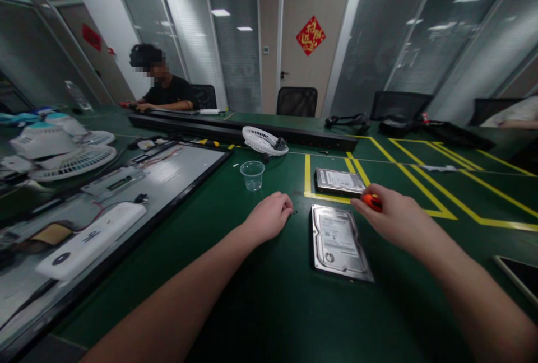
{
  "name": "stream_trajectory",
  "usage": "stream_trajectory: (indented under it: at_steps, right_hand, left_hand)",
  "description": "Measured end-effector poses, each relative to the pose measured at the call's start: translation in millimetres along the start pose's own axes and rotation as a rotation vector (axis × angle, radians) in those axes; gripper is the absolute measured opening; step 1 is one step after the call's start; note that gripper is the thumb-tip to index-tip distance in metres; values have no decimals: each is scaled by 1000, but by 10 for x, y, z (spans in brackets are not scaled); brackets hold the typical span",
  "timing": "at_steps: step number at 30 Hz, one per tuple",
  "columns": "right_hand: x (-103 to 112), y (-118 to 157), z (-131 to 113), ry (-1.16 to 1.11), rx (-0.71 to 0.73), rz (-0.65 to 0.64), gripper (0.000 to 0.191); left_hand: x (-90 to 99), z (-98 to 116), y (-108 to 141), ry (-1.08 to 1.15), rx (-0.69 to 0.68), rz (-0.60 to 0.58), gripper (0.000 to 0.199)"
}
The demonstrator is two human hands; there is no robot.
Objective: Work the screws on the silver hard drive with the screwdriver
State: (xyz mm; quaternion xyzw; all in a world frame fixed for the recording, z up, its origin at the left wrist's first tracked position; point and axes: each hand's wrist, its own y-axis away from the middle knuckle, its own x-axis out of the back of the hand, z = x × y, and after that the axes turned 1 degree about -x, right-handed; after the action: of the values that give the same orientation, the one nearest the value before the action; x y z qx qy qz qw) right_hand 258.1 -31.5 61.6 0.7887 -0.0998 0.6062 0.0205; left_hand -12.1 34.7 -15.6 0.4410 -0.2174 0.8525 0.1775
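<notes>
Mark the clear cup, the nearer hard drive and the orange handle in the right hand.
Clear cup (253, 180), head view: front wall.
Nearer hard drive (339, 241), head view: top label.
Orange handle (372, 201), head view: exposed part.

The right grip holds an orange tool, perhaps a screwdriver.

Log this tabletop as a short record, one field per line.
Right hand: gripping an orange handle
Left hand: fingers curled, by small dark specks; any grip unclear
Near hard drive: label up on the green table
Far hard drive: label up, beside yellow tape
Clear cup: upright, beyond the left hand
Background: a person in black, across the table
</notes>
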Motion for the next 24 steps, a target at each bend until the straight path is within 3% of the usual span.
stream_trajectory:
  at_steps: [5, 9, 16, 24]
  right_hand:
    - [-46, 10, 77, -24, -58, -371, 63]
    - [-23, 76, 13, -107, -32, -521, 72]
    - [-23, 100, -50, -90, -38, -479, 68]
    - [-42, 97, -35, -90, -22, -478, 66]
  left_hand:
    - [20, 28, -1, 81, 42, 88, 12]
    - [30, 37, -2, 234, 75, 182, 8]
    - [13, -25, -28, 389, 120, 205, 4]
    - [23, -55, 4, 250, 41, 131, 24]
